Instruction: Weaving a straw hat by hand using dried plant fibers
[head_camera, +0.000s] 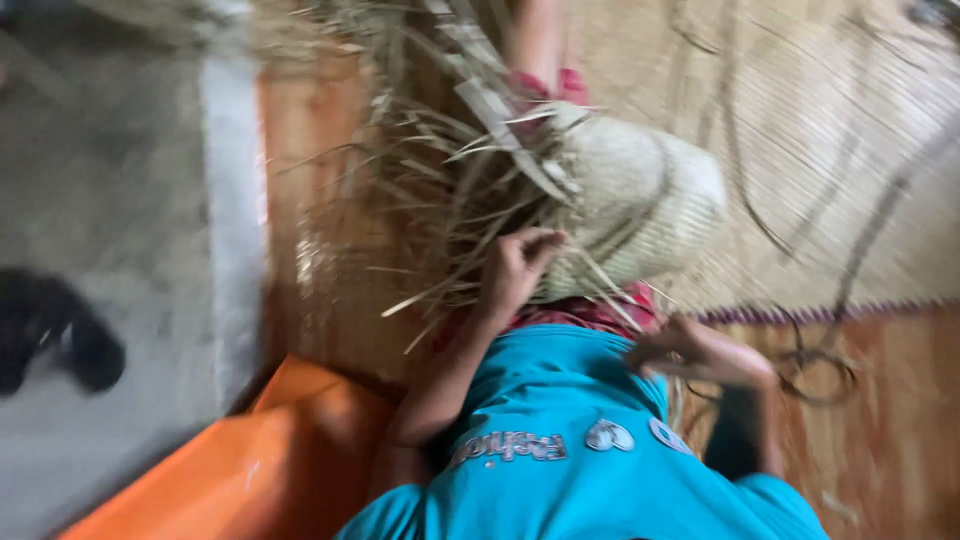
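- Left hand (518, 268): grip closed on loose straw strands (440, 210) beside the pale, rounded woven straw basket (640, 205), centre.
- Right hand (700, 352): near right, grip curled; contents blurred, cannot tell.
- Basket rests over woven mat (840, 150).

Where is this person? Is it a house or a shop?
Probably a home floor used for weaving. A woven mat covers the floor, loose dry straw strips lie about, and the left hand holds a half-woven basket.
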